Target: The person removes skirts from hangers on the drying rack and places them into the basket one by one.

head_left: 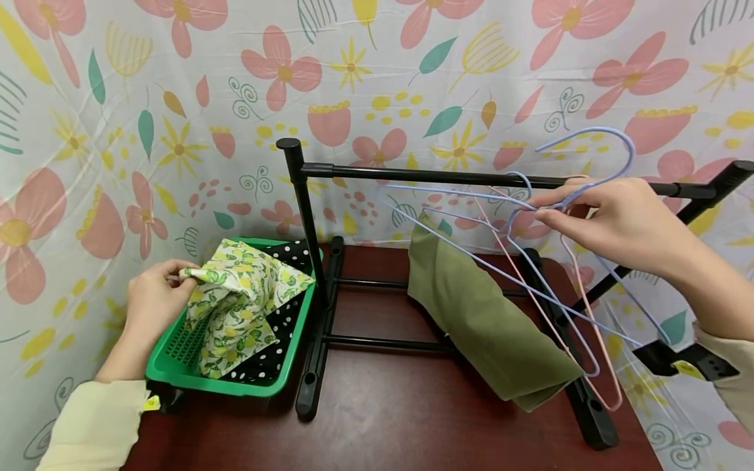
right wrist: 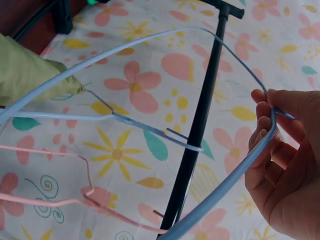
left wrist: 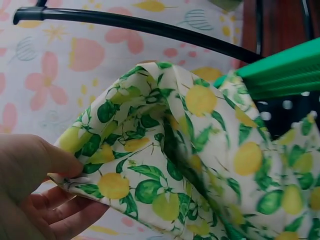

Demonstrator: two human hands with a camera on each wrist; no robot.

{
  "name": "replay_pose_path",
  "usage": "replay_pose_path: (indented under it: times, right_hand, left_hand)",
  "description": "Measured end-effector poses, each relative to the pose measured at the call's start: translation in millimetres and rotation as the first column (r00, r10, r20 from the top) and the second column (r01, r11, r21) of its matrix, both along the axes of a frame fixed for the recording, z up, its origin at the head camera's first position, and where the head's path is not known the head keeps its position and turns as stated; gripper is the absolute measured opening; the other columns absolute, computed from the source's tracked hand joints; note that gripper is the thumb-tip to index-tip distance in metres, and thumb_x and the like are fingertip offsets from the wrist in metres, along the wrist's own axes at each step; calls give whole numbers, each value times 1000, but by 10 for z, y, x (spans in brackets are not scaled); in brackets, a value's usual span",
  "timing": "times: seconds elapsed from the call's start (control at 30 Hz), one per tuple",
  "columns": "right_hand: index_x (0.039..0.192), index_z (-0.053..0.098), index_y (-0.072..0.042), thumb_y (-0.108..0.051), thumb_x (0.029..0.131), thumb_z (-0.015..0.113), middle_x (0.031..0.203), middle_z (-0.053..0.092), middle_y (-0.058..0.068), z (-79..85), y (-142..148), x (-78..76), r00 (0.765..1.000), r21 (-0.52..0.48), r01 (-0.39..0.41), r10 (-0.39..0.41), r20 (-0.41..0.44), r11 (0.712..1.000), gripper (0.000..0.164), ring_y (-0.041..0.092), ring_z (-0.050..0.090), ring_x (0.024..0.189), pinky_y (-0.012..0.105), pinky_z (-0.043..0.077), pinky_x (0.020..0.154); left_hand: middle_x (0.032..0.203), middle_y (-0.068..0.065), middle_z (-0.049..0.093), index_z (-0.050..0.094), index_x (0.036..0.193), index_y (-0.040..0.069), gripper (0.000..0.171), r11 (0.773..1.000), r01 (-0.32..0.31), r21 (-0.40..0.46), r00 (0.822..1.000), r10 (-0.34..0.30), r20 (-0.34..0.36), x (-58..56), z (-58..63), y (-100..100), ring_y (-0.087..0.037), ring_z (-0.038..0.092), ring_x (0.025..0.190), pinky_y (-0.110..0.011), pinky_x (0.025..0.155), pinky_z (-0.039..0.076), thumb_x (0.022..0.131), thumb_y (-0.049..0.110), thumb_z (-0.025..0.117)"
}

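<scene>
On the dark red bench point(head_left: 383, 405), in front of a flowered curtain point(head_left: 177, 98), a black clothes rack point(head_left: 412, 174) is set up. At the left, a lemon-print cloth point(head_left: 235, 294) is pinched at one corner by the left hand point(head_left: 154, 302), above a green basket point(head_left: 177, 376) that also holds a black dotted cloth point(head_left: 277, 327). At the right, a blue wire hanger point(head_left: 580, 190) is gripped by the right hand point(head_left: 612, 222), its grip closed on the wire near the rail. A pink hanger point(head_left: 595, 353) and an olive cloth point(head_left: 483, 320) hang just beside it.
</scene>
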State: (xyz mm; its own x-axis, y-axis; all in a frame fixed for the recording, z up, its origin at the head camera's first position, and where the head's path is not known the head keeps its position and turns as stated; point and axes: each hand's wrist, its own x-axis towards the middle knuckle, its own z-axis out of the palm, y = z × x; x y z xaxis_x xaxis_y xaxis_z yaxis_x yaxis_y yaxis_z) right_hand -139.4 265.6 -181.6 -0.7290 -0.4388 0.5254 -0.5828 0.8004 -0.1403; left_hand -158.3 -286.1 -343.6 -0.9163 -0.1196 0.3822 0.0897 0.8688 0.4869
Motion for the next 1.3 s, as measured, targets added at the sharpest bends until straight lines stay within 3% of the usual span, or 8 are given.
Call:
replay_pose_path:
  times: [0.17,0.43,0.63,0.77,0.87,1.03,1.2,1.3]
  right_hand:
    - [71,73,-18,-7,79,71,95,49,-45,-4,97,73,1000,-38,10,-11,-13,999,14,-21,48,90,14,23,38]
    - [91,74,-11,-2,77,71,93,49,-46,-55,284,170,997,-76,67,-69,-28,995,17,-15,46,58,5,38,56]
    - [88,74,-5,4,74,71,99,50,-42,-80,395,213,995,-94,41,-49,-86,995,17,-16,45,57,2,37,60]
    - [94,73,-4,5,76,70,87,53,-36,-93,469,248,994,-106,41,-51,-95,994,21,-17,45,60,4,37,56]
    - [103,71,-6,3,81,66,78,49,-32,-106,531,295,995,-126,77,-85,-60,989,24,-15,42,53,7,32,48]
    - [111,68,-10,6,85,60,70,44,-20,-144,633,344,996,-225,84,-91,-21,971,32,-3,29,41,19,22,39]
    - [105,70,-11,10,82,60,72,51,-26,-185,720,348,991,-334,111,-128,-29,936,33,-7,39,43,14,29,38]
    - [107,69,-2,8,85,58,75,52,-28,-213,781,360,985,-349,150,-169,-23,925,27,-10,42,45,11,31,39]
  left_hand:
    - [79,-16,56,68,94,3,18,998,57,-31,998,-56,23,42,-209,22,-15,42,48,-29,45,31,82,1,55]
    - [108,-20,55,65,98,6,19,981,172,-85,976,-158,149,105,-491,25,-13,43,50,-28,43,31,81,-1,58]
    - [125,-19,51,61,116,8,35,956,279,-87,925,-243,293,136,-637,55,-15,37,44,-28,39,29,83,-3,56]
    - [130,-18,50,60,120,7,41,932,350,-99,888,-297,350,131,-767,97,-26,57,71,-28,46,33,81,-6,56]
    - [130,-18,51,60,120,6,41,910,399,-109,869,-337,363,124,-870,139,-37,54,104,-31,55,39,80,-4,60]
    - [131,-17,50,60,120,6,40,892,444,-82,836,-379,398,115,-1010,214,-40,51,113,-41,68,48,80,6,67]
    - [131,-18,50,59,121,7,39,882,471,-28,793,-410,451,101,-1115,283,-38,50,115,-51,83,46,85,22,65]
    - [130,-17,52,59,121,8,40,889,458,-17,794,-400,458,83,-1165,319,-36,52,114,-51,85,46,87,29,63]
